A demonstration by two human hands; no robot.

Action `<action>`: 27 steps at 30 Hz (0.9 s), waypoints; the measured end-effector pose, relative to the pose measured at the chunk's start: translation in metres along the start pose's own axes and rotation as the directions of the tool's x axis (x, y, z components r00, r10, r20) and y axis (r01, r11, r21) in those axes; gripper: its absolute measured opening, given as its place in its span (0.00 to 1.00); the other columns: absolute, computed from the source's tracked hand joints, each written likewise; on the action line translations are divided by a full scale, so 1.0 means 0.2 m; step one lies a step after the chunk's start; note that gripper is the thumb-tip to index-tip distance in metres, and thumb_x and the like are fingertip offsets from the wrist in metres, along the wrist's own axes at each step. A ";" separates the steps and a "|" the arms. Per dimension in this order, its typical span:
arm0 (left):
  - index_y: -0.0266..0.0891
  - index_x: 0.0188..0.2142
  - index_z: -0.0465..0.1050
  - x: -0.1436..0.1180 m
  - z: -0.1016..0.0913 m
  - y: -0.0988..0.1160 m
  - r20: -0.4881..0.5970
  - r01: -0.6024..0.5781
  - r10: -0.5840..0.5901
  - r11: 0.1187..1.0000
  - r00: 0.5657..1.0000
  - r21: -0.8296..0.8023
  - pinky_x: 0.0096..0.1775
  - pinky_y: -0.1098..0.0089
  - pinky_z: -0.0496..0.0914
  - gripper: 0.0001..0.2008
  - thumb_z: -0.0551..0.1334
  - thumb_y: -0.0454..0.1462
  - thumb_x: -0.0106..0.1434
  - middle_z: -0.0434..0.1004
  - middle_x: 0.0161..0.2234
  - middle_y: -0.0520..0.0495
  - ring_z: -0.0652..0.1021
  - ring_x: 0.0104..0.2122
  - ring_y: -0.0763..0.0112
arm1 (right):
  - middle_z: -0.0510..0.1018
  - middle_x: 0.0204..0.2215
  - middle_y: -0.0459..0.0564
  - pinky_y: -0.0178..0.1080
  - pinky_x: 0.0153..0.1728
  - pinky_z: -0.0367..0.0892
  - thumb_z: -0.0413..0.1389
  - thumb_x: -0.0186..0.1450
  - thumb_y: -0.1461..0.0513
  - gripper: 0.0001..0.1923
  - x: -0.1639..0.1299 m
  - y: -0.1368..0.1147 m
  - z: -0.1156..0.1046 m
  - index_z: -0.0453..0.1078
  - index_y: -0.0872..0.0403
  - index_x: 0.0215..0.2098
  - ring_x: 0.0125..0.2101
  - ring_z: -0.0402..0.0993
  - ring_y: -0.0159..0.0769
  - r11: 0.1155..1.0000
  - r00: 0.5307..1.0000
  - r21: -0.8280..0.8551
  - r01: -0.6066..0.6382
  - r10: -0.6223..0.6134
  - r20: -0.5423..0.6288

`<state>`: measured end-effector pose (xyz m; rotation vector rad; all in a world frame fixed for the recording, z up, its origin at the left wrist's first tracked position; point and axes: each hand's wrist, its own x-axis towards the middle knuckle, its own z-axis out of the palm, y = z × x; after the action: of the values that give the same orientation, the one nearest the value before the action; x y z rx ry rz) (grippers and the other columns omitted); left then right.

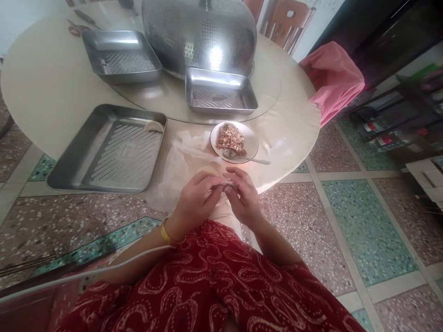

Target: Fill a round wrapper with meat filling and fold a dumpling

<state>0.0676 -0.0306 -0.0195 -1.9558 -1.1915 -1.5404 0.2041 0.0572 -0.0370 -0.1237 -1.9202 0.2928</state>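
Observation:
My left hand (196,199) and my right hand (243,196) meet at the table's near edge, both pinching a small dumpling (226,186) between the fingertips. Most of the dumpling is hidden by my fingers. Just beyond my hands lies a round stack of pale wrappers (207,169) on a clear plastic bag (176,170). A white plate (251,138) of minced meat filling (230,138) with a metal spoon (242,158) stands ahead of my right hand. One folded dumpling (154,126) rests in the far corner of a large steel tray (69,170) to the left.
Two smaller steel trays (121,55) (221,94) and a perforated steel dome cover (200,32) stand on the round table (41,92) and its glass turntable. A pink bag (332,78) hangs at the right edge. Wooden chairs (287,20) stand behind. Terrazzo floor lies below.

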 end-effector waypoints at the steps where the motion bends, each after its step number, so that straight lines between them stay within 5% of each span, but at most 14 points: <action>1: 0.38 0.40 0.71 0.00 0.00 0.00 -0.001 -0.001 0.001 1.000 1.000 0.006 0.40 0.73 0.72 0.07 0.59 0.28 0.65 0.75 0.35 0.49 0.76 0.37 0.74 | 0.72 0.52 0.54 0.46 0.50 0.75 0.52 0.70 0.64 0.12 0.00 0.00 0.00 0.68 0.48 0.51 0.54 0.71 0.40 1.000 1.000 0.017 0.000 0.000 -0.002; 10: 0.37 0.40 0.69 -0.01 -0.01 -0.02 0.031 0.041 -0.044 0.993 0.999 0.112 0.37 0.70 0.72 0.04 0.62 0.32 0.64 0.75 0.33 0.48 0.75 0.34 0.71 | 0.74 0.48 0.51 0.44 0.44 0.78 0.53 0.68 0.67 0.10 0.01 0.01 0.03 0.70 0.48 0.45 0.52 0.73 0.39 0.998 0.994 0.039 0.046 -0.042 -0.097; 18: 0.40 0.35 0.68 -0.02 0.01 -0.04 -0.079 -0.107 0.133 0.957 0.988 0.271 0.35 0.70 0.71 0.04 0.60 0.31 0.63 0.73 0.32 0.49 0.74 0.33 0.69 | 0.75 0.46 0.52 0.44 0.46 0.77 0.53 0.69 0.66 0.07 0.04 -0.01 0.02 0.70 0.49 0.42 0.53 0.73 0.38 0.999 0.998 0.036 -0.007 0.009 -0.064; 27: 0.39 0.39 0.70 -0.02 0.01 -0.05 -0.079 -0.069 0.089 0.970 0.993 0.234 0.37 0.69 0.72 0.03 0.61 0.32 0.64 0.76 0.32 0.48 0.75 0.34 0.69 | 0.74 0.51 0.54 0.49 0.54 0.73 0.47 0.71 0.64 0.12 0.05 -0.04 0.01 0.70 0.50 0.49 0.55 0.71 0.39 0.995 0.997 0.064 -0.075 0.074 0.029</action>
<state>0.0610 -0.0253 -0.0250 -1.7447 -1.1830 -1.3667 0.1994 0.0520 -0.0266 -0.1488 -1.9325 0.4087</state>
